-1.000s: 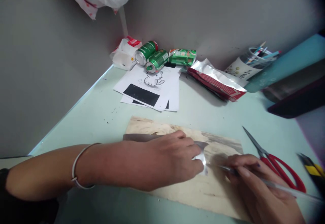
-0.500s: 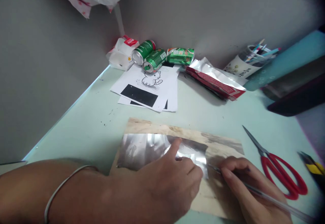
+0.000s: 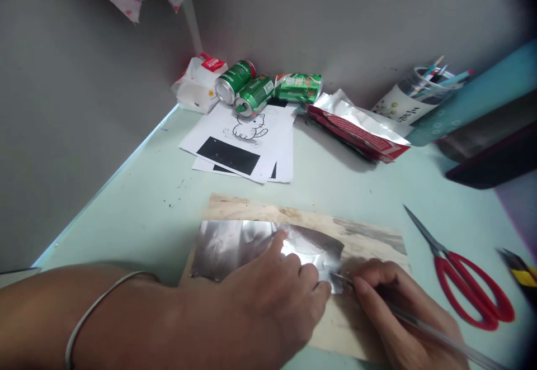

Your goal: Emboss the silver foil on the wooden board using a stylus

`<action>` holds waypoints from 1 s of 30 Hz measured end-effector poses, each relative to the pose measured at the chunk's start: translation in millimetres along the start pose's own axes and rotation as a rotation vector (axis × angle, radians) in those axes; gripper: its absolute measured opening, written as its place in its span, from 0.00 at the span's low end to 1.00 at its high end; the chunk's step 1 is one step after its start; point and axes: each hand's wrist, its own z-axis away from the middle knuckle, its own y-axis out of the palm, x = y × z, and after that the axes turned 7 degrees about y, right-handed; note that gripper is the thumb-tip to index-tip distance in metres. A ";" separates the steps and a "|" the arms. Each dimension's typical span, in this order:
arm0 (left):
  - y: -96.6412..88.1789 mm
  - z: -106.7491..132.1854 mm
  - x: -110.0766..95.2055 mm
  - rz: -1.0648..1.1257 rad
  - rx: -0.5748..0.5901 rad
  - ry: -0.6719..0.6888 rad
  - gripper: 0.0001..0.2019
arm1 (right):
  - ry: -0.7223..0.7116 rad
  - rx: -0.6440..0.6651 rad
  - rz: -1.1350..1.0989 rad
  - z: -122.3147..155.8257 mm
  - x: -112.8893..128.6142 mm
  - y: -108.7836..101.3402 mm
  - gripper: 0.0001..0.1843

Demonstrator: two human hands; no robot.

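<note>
A shiny metal sheet (image 3: 235,244) lies flat on a wooden board (image 3: 364,241) near the table's front edge. My left hand (image 3: 277,297) rests on the sheet with fingers bent, its fingertips pressing the sheet down near its right end. A thin bangle circles that forearm. My right hand (image 3: 403,308) grips a clear pen (image 3: 423,325), and the pen's tip touches the sheet's right edge just beside my left fingertips.
Red-handled scissors (image 3: 465,280) lie right of the board, a yellow-black tool (image 3: 520,272) beyond them. At the back are printed papers with a cat drawing (image 3: 239,141), green cans (image 3: 247,85), a red foil packet (image 3: 356,127) and a pen cup (image 3: 415,99).
My left hand has drawn back toward me, uncovering most of the metal sheet. The pen tip has moved left onto the sheet's right edge.
</note>
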 end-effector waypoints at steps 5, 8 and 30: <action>-0.5 1.9 0.8 0.000 -0.003 0.047 0.16 | -0.018 0.009 -0.009 -1.9 3.2 1.9 0.10; -0.4 2.3 0.2 -0.006 0.003 0.035 0.13 | -0.002 0.011 0.009 -2.3 2.6 2.7 0.11; -3.6 3.6 0.4 -0.061 0.045 0.048 0.14 | 0.044 0.044 0.019 0.1 3.5 6.3 0.12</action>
